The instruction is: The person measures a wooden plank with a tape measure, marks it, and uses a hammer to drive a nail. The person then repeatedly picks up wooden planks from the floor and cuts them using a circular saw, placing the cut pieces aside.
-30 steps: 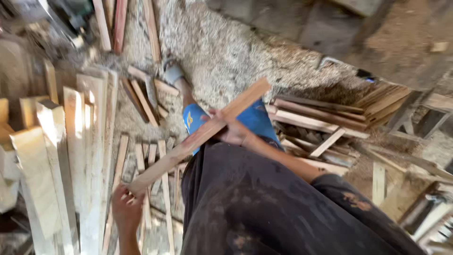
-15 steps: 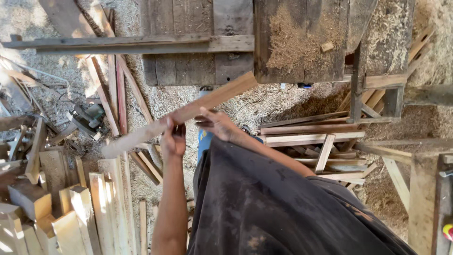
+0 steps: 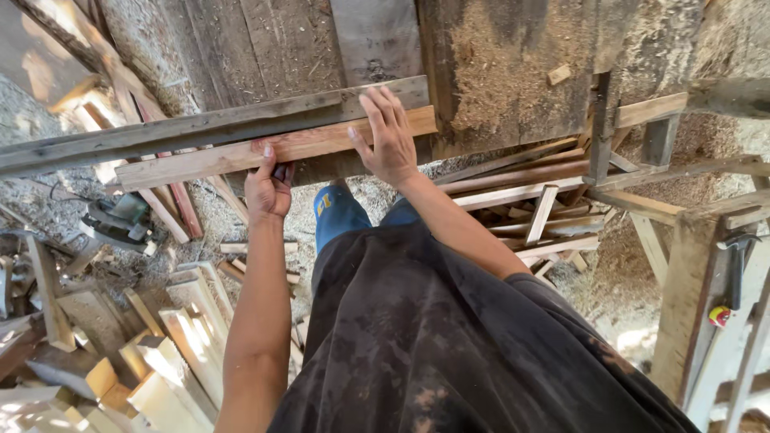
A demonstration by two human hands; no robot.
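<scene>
A long pale-reddish wooden strip (image 3: 273,150) lies upper centre on a sawdusty grey plank bench (image 3: 481,72). It's pinched by left hand (image 3: 269,188); right hand (image 3: 389,136) is pressed flat, open. Unsupported left end could tip; splinters are likely w/ bare fingers.

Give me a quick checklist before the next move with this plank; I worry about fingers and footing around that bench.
1. Left hand grips the plank at its near edge: ok.
2. Right hand lies flat on the plank, fingers spread: ok.
3. Plank sits against the grey rail on the bench: ok.
4. Blade or cutter near the fingers: cannot tell, none visible.
5. Floor underfoot free of offcuts: not ok, scrap lies all around.
6. Power tool on the floor, off or on: cannot tell.
</scene>
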